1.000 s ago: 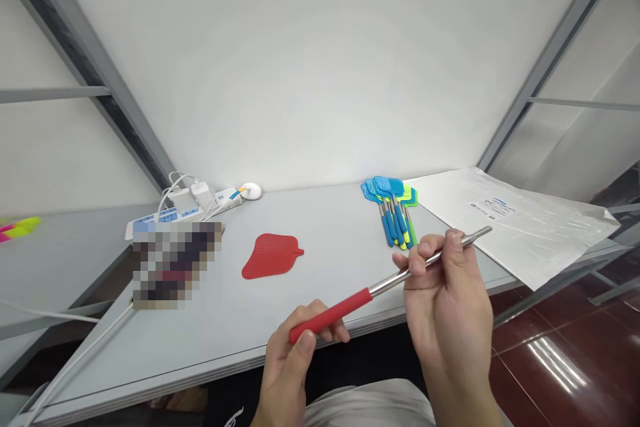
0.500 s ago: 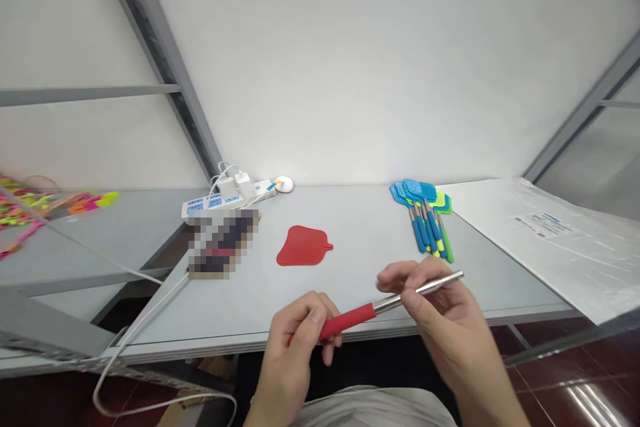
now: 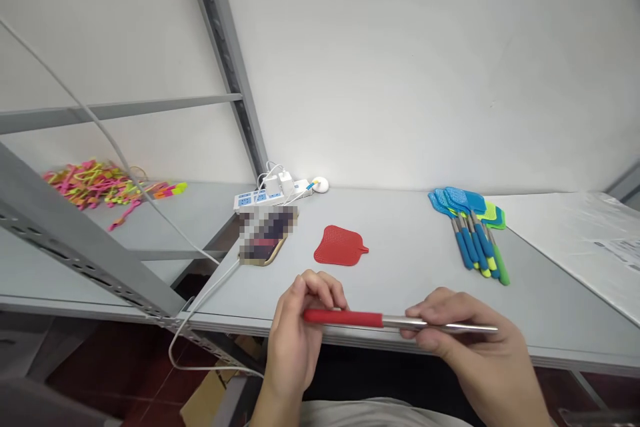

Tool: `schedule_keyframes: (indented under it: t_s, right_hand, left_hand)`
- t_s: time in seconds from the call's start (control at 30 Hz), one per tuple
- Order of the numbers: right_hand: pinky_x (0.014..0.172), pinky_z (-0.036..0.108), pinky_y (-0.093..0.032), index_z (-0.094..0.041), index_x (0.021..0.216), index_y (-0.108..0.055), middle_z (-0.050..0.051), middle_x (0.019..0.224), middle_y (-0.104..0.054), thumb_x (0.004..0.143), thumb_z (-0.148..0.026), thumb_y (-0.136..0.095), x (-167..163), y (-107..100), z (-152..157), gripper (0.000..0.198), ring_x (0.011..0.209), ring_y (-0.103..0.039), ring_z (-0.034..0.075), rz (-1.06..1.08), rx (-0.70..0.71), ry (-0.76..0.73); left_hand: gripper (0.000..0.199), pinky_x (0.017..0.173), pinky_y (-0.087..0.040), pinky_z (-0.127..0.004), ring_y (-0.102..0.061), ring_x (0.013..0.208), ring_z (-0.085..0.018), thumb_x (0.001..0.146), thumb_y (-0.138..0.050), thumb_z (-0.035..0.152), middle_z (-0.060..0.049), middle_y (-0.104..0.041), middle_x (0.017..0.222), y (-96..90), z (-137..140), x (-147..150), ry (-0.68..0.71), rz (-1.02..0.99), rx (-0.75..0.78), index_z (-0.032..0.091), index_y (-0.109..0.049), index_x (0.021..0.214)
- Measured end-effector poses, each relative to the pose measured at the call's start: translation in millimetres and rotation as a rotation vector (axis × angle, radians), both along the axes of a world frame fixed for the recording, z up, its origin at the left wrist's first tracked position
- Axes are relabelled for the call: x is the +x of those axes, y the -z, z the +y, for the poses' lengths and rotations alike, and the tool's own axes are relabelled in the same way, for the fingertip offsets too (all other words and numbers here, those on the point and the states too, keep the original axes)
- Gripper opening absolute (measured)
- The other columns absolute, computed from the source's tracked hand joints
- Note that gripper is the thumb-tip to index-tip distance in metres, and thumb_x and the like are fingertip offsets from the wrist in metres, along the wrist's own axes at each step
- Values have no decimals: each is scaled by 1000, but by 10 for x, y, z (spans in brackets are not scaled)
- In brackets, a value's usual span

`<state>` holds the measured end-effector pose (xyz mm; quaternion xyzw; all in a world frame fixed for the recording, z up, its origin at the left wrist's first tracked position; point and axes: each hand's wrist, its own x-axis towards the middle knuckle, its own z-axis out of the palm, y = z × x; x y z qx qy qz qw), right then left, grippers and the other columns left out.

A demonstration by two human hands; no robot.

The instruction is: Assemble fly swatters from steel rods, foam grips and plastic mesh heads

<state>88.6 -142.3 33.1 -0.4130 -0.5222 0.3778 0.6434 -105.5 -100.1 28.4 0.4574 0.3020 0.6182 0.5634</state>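
A fly swatter handle with a red sleeve [image 3: 345,318] and a thin metal rod [image 3: 473,329] is held almost level above the table's front edge. My right hand [image 3: 470,333] is closed round the rod, pinching it between thumb and fingers. At the other end, my left hand [image 3: 297,330] is loosely open, its fingers bent and apart, and the tip of the red sleeve lies against it without a grip. Beyond the hands, a red perforated fly swatter head [image 3: 341,245] lies flat on the table [image 3: 400,247], its short stem pointing right.
Blue, yellow and green fly swatters [image 3: 473,230] lie piled to the right, beside a white wrapped sheet [image 3: 575,227]. Leftward are a blurred phone [image 3: 270,237], a power strip [image 3: 260,199] and a white cable [image 3: 173,347]. Colourful strips [image 3: 95,183] sit beyond the metal post [image 3: 90,233].
My view has turned left. The handle has gone from slanted to nearly level. My left hand has loosened from the red sleeve, while my right fingers have closed over the rod.
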Motion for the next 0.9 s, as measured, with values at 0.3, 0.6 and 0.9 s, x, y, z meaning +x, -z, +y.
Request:
schedule_keyframes:
  t_s: [0.3,0.6,0.9]
  right_hand:
    - [52,26,-45,-27,90,-75,1,69,-66,85,-35,-68,-8,121,63,12,60,-60,16,-593,10,-79]
    - [50,27,-31,-20,93,-63,-1,66,-51,98,-16,-41,-179,-36,155,23,55,-45,13,-1114,282,-83]
    - [53,29,-29,-18,95,-64,-1,68,-54,99,-16,-41,-304,-107,271,24,57,-45,14,-1159,340,-96]
  left_hand:
    - [32,36,-34,-17,-46,39,-9,88,-61,48,4,-57,53,-63,-40,-94,-514,337,-105,19,-59,78]
    - [45,45,-46,-22,-54,51,-13,96,-44,53,-1,-58,60,15,72,-168,-288,222,-13,16,-62,79]
    - [46,32,-36,-20,-47,39,-11,94,-43,56,2,-53,55,24,109,-136,-274,193,-125,17,-59,76]
